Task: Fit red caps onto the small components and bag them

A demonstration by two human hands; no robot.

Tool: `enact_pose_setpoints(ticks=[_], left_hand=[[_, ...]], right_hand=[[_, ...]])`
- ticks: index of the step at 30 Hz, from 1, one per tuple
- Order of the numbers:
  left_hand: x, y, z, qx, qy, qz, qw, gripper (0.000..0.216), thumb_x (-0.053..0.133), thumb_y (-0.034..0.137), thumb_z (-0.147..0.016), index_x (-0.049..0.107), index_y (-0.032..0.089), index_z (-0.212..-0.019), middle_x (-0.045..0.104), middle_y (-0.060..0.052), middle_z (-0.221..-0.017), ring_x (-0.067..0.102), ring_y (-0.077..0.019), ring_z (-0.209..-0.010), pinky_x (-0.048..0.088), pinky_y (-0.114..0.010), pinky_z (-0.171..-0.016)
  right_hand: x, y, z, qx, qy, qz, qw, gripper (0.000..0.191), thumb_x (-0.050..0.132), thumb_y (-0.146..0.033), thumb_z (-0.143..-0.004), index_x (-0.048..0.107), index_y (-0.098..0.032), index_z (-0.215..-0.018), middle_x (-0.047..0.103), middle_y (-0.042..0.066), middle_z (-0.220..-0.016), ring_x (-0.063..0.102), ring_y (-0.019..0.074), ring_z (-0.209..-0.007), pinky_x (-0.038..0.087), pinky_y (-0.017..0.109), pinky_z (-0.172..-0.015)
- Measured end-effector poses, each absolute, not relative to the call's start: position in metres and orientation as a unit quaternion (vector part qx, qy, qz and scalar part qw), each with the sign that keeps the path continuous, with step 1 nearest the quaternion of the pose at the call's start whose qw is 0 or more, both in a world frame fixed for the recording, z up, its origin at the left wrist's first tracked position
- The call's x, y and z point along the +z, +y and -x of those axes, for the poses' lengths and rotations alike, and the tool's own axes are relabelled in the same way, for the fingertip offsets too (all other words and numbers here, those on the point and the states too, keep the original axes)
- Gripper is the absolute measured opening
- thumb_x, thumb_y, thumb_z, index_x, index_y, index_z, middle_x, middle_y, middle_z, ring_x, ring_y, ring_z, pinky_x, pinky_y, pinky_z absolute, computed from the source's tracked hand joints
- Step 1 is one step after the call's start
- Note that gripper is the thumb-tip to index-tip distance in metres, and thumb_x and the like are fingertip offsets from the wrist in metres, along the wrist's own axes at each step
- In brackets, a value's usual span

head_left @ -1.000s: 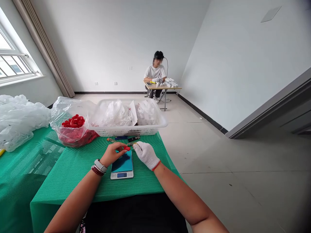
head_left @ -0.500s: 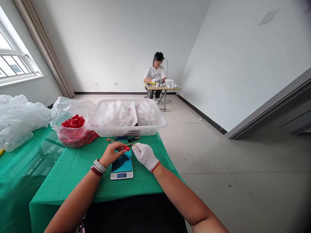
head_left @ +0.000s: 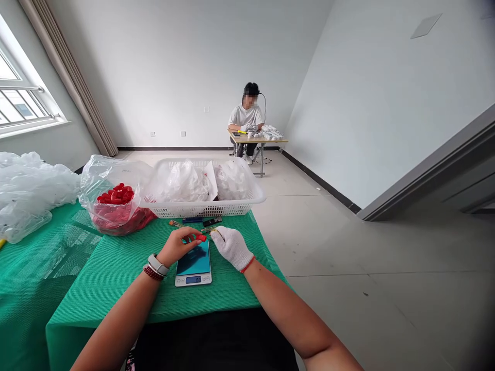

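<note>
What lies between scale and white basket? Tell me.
Head view: a blue item, a black one, an orange-ended one on green cloth; nearer the scale, the left hand with a red piece and fingertips of the gloved right hand.

Plain pale walls (head_left: 162,62) with dark skirting (head_left: 166,148) along the foot and small plates (head_left: 183,134) on the back one, around a grey tiled floor (head_left: 320,247) with thin joints (head_left: 328,275) and a few dark specks (head_left: 365,294). To the left, daylight through a railed window (head_left: 11,105) beside a gathered beige curtain (head_left: 66,77). At the back, a small wood-toned surface (head_left: 243,139) on metal legs (head_left: 262,161); to the right, a dark grey frame (head_left: 425,168) slanting across the view.
</note>
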State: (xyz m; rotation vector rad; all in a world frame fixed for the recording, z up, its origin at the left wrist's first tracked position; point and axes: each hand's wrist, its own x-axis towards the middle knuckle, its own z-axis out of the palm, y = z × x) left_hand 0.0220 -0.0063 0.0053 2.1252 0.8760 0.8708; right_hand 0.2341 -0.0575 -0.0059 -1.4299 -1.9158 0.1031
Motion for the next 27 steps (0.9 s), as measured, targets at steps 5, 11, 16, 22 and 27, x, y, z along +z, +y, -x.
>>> enact_pose_setpoints(ticks=[5,11,16,22,27], left_hand=[[0.0021,-0.0047,-0.0219,0.333,0.346,-0.819,0.315,0.025,0.069,0.039,-0.081,0.07,0.018,-0.095,0.072,-0.004,-0.088,0.058,-0.0139,-0.065,0.05,-0.026,-0.06],[0.002,-0.0048,-0.0214,0.361,0.359,-0.777,0.369,0.029,0.07,0.04,-0.08,0.067,0.017,-0.097,0.072,-0.004,-0.083,0.065,-0.0164,-0.069,0.055,-0.028,-0.065],[0.0059,-0.0061,-0.0216,0.345,0.338,-0.812,0.328,0.024,0.069,0.038,-0.081,0.07,0.019,-0.096,0.073,-0.005,-0.095,0.064,-0.0161,-0.073,0.054,-0.028,-0.066],[0.0035,-0.0043,-0.0211,0.353,0.355,-0.798,0.335,0.027,0.07,0.04,-0.08,0.069,0.017,-0.096,0.072,-0.005,-0.086,0.064,-0.0156,-0.067,0.055,-0.028,-0.064],[0.0042,-0.0045,-0.0208,0.368,0.369,-0.78,0.347,0.029,0.068,0.041,-0.081,0.066,0.017,-0.097,0.072,-0.005,-0.083,0.065,-0.0161,-0.065,0.056,-0.028,-0.062]], right_hand=[[-0.0033,-0.0595,-0.2333,0.051,-0.766,0.53,0.36,0.038,0.036,-0.038,-0.101,0.05,-0.019,-0.072,0.057,0.001,-0.066,0.051,0.0119,-0.06,0.026,0.024,-0.058],[-0.003,-0.0595,-0.2317,0.056,-0.775,0.529,0.341,0.038,0.037,-0.039,-0.1,0.048,-0.019,-0.069,0.054,0.001,-0.062,0.049,0.0116,-0.058,0.025,0.024,-0.056],[-0.004,-0.0592,-0.2334,0.051,-0.758,0.538,0.366,0.037,0.036,-0.038,-0.1,0.051,-0.019,-0.073,0.057,0.001,-0.066,0.051,0.0123,-0.061,0.026,0.025,-0.057],[-0.001,-0.062,-0.232,0.062,-0.784,0.51,0.348,0.034,0.039,-0.037,-0.099,0.053,-0.019,-0.075,0.057,0.001,-0.066,0.05,0.0118,-0.06,0.027,0.024,-0.058],[-0.0029,-0.0594,-0.2317,0.053,-0.787,0.524,0.323,0.033,0.041,-0.037,-0.099,0.055,-0.018,-0.074,0.059,0.001,-0.066,0.052,0.0122,-0.062,0.027,0.024,-0.058]])
